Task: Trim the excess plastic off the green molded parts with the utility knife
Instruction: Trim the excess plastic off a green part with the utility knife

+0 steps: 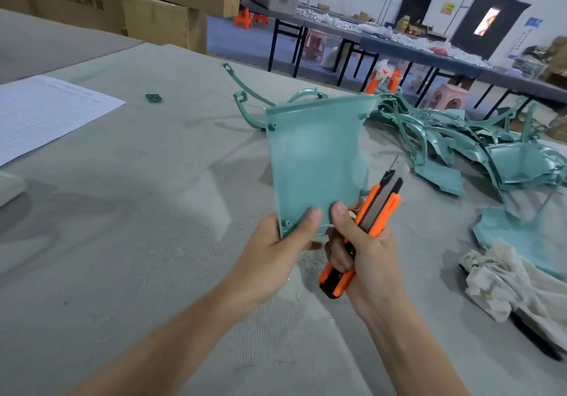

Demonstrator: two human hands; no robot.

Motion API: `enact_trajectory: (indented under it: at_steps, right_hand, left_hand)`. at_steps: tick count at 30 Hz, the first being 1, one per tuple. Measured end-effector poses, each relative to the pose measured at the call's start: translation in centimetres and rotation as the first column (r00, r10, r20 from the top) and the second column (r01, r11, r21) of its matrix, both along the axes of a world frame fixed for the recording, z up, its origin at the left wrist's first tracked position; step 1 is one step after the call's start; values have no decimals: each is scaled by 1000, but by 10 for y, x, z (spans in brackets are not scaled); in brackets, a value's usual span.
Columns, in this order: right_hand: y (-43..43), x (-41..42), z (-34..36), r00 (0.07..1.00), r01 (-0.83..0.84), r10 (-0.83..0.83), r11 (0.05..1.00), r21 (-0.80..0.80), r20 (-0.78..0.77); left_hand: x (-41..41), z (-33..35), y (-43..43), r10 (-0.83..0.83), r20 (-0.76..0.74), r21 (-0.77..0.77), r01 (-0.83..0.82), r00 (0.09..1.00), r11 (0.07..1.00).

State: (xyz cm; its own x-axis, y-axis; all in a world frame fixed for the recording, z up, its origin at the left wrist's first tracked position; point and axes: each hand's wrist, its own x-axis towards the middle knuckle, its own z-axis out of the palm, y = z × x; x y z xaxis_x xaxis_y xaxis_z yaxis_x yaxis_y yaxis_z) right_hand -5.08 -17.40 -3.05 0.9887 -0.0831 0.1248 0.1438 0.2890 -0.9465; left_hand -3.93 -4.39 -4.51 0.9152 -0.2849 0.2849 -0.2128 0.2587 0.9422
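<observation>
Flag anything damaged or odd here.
The flat green plastic panel held by the left hand has a ragged right edge, next to the orange utility knife gripped by the right hand. Nothing else stands out.

Table [122, 211]: wearing a grey cloth cover, carrying a sheet [46, 113] well to the left of the fingers [313, 216] and beyond them, with a small green chip [154, 98] lying farther off on that side. Holding a pile [460, 137] of green parts beyond and to the right of the fingers, and a rag [503, 279] to their right, lying partly over another green part [506, 229]. Bearing fine shavings [306, 262] just under the fingers.
</observation>
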Motion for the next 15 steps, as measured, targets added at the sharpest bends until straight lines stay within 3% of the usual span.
enact_trajectory:
  at_steps: [5, 9, 13, 15]
  right_hand:
    - [0, 0, 0, 998, 44, -34, 979, -198, 54]
    - [-4, 1, 2, 996, 84, -77, 986, -143, 53]
    - [-1, -3, 3, 987, 106, -76, 969, -222, 142]
    - [5, -9, 3, 969, 131, -55, 940, -314, 240]
  left_hand:
    - [6, 5, 9, 362, 34, -47, -361, 931, 931]
    - [9, 13, 24, 629, 236, -22, -643, 741, 766]
    - [5, 12, 25, 651, 577, 46, -816, 493, 577]
    - [1, 7, 21, 589, 640, 134, -826, 494, 547]
